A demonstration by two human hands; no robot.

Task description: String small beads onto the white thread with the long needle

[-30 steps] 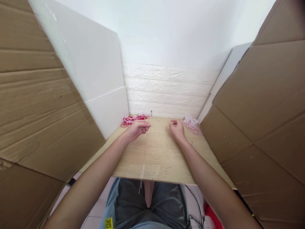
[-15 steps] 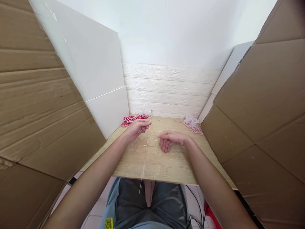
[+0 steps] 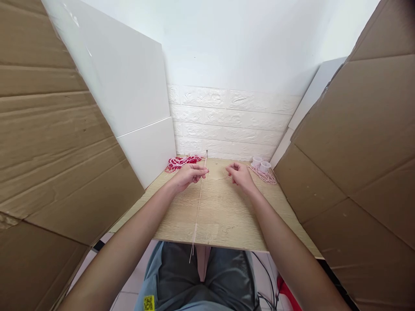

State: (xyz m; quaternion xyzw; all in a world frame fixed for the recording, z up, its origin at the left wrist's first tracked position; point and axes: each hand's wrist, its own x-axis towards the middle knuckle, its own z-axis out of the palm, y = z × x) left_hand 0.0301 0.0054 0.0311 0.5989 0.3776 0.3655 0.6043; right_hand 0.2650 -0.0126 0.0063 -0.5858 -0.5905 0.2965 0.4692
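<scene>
A pale cord (image 3: 199, 201) runs from a small dark hook (image 3: 206, 151) at the back of the wooden table down over its front edge, where its thin ends hang. My left hand (image 3: 192, 174) pinches the cord's upper part between thumb and fingers. To the right of the cord, my right hand (image 3: 238, 175) is closed in a pinch above the table; a faint thin thread shows near its fingertips, too fine to make out clearly. Behind my left hand lies a heap of red and white cords (image 3: 183, 162).
Two small clear cups (image 3: 265, 166) and a pink cord bundle (image 3: 264, 175) sit at the back right of the table (image 3: 227, 229). Tall cardboard panels (image 3: 356, 172) flank both sides. A white brick-pattern wall (image 3: 233, 116) stands behind. Black cables lie on the floor.
My right hand has moved up and slightly right, and its loosely curled fingers have come together in a pinch. My left hand has shifted slightly right at the cord.
</scene>
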